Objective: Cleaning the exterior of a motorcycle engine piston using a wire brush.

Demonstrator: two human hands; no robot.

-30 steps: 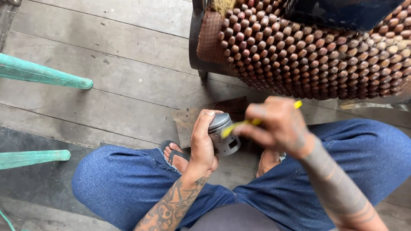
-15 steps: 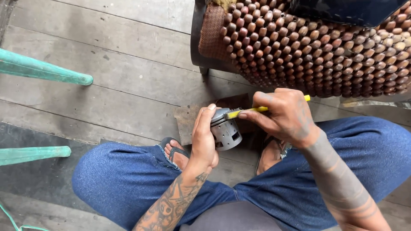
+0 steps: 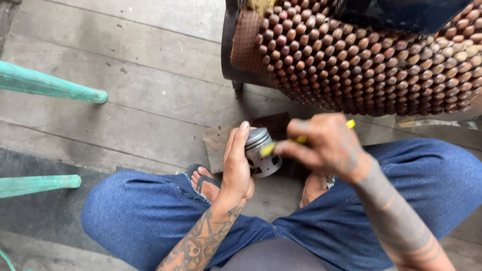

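I take the metal piston [image 3: 262, 151] as my landmark: it sits low in the middle of the head view, above the gap between the two knees in blue jeans [image 3: 150, 216], over a dark flat plate [image 3: 221, 143] lying on the wooden plank floor [image 3: 130, 115]. My left hand [image 3: 237, 165] is just left of the piston, wrapped around its side with the thumb up along the crown, so it is closed on it and holds it tilted, crown toward the upper right. My right hand [image 3: 329, 145] is just right of the piston, fingers pinched shut on a thin yellow tool [image 3: 301, 139], whose tip rests at or very close to the piston's top edge; motion blur keeps me from telling whether it truly touches. Progress, as I judge it: the piston is picked up and steadied and the tool is applied at the ring area, so the work on the crown edge looks under way, not finished. I cannot tell how much of the edge has been gone over, since the far side is hidden. Below the piston, sandalled feet [image 3: 203, 180] peek out. Above right of it hangs a beaded seat cover [image 3: 361, 65]; far left are two green bars [image 3: 50, 88].
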